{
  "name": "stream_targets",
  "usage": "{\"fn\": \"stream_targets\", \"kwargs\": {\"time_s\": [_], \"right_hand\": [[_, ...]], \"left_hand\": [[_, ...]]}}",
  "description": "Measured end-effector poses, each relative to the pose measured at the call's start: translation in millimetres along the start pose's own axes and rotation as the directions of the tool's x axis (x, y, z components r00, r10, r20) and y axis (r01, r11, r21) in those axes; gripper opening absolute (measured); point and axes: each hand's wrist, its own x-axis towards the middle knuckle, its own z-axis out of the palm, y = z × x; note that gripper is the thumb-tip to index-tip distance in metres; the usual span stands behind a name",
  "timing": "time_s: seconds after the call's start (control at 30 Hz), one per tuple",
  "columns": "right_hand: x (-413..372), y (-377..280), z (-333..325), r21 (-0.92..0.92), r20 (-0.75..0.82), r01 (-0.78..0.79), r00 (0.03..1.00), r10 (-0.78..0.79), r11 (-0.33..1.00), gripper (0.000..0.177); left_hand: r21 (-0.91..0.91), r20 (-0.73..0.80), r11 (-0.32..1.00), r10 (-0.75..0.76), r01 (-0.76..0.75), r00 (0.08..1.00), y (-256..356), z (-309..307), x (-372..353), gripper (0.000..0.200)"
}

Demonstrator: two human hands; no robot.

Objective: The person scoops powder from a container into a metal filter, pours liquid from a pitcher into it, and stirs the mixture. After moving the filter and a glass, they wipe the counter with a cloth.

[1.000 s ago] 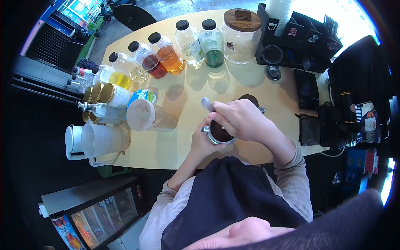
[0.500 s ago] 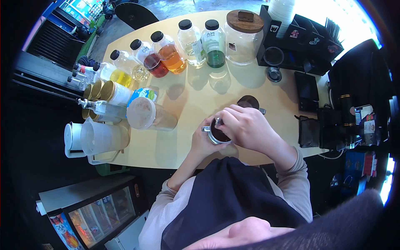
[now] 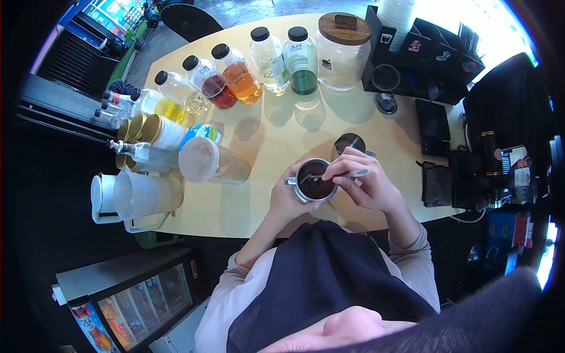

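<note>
A metal cup (image 3: 305, 196) with dark liquid inside stands near the front of the wooden table. My left hand (image 3: 287, 200) is wrapped round its left and front sides, by the handle. Between the fingertips of my right hand (image 3: 366, 181) is a metal spoon (image 3: 356, 173), tilted over the right rim, its lower end in the dark liquid. Just behind my right hand lies a dark round item (image 3: 348, 143), partly covered by the fingers.
Bottles of coloured liquid (image 3: 240, 79) line the back left, beside a wooden-lidded jar (image 3: 343, 59). A powder tub (image 3: 226, 166) and a clear pitcher (image 3: 147, 194) stand left. At right are a black organizer (image 3: 424, 65) and a black device (image 3: 432, 126).
My right hand has moved right and tilted the spoon, so the cup's opening shows more. My left hand stays round the cup.
</note>
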Motion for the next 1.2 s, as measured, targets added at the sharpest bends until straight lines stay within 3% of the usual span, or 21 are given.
{"fn": "stream_targets", "kwargs": {"time_s": [0.07,0.13,0.17,0.23,0.27,0.37,0.43,0.47,0.53,0.63,0.9,1.0,1.07,1.1,1.2], "right_hand": [[-3.5,4.7,0.3,0.083,0.001,-0.040,0.999,0.040,0.996,0.006],[-7.5,12.2,2.7,0.230,0.002,-0.075,0.997,0.077,0.970,0.031],[-8.5,11.4,2.6,0.231,0.002,-0.076,0.997,0.078,0.970,0.031],[-6.2,2.9,-1.0,0.374,0.069,-0.284,0.958,0.279,0.883,0.032],[-3.1,-0.1,-5.2,0.374,0.068,-0.284,0.958,0.279,0.883,0.032],[7.4,-1.2,-14.1,0.266,0.122,-0.362,0.932,0.341,0.894,0.034],[14.2,-1.0,-12.2,0.082,0.043,-0.310,0.951,0.308,0.947,0.034],[17.5,-2.7,-10.2,0.081,0.042,-0.309,0.951,0.307,0.947,0.034],[25.7,-7.5,-4.6,-0.068,0.006,-0.180,0.983,0.181,0.981,0.032],[36.2,-11.4,4.1,-0.212,0.053,-0.104,0.992,0.118,0.972,0.031],[45.3,-13.6,10.5,-0.262,-0.056,-0.119,0.993,0.108,0.958,0.028],[39.4,-12.1,6.1,-0.115,-0.070,-0.083,0.995,0.076,0.990,0.022],[31.2,-12.1,-1.5,0.091,0.004,-0.202,0.979,0.202,0.975,0.016],[24.5,-8.7,-1.0,0.084,0.004,-0.192,0.981,0.192,0.978,0.016],[4.9,-10.2,1.3,0.424,-0.063,-0.306,0.929,0.365,0.852,0.014]], "left_hand": [[-0.035,-0.009,0.999,0.006,-0.007,1.000,-3.4,1.2,-0.1,0.086],[-0.028,-0.011,1.000,0.002,-0.002,1.000,-1.8,0.6,0.0,0.086],[-0.021,-0.012,1.000,-0.002,0.002,1.000,-1.2,0.5,0.0,0.085],[-0.016,-0.013,1.000,0.001,-0.002,1.000,-2.4,1.0,0.1,0.085],[-0.011,-0.014,1.000,0.005,-0.005,1.000,-3.0,1.2,0.0,0.085],[-0.027,-0.019,1.000,0.003,-0.004,1.000,-3.9,1.5,-0.5,0.085],[-0.035,-0.019,0.999,0.001,-0.002,1.000,-4.4,2.0,-0.6,0.086],[-0.042,-0.018,0.999,-0.004,0.003,1.000,-4.9,2.2,-0.7,0.087],[-0.024,-0.008,1.000,-0.004,0.004,1.000,-7.2,1.6,-1.3,0.088],[-0.005,0.014,1.000,-0.017,0.017,1.000,-7.5,0.1,-2.3,0.090],[0.009,0.014,1.000,-0.017,0.017,1.000,-3.9,-0.7,-2.4,0.091],[0.043,0.021,0.998,-0.043,0.042,0.999,-3.8,0.1,-3.4,0.091],[0.003,-0.010,1.000,-0.011,0.011,1.000,-2.1,0.8,-2.7,0.089],[0.004,-0.018,1.000,-0.001,0.001,1.000,-3.4,2.2,-2.5,0.089],[-0.096,-0.035,0.995,-0.001,-0.003,0.999,-6.2,4.1,-2.9,0.087]]}}
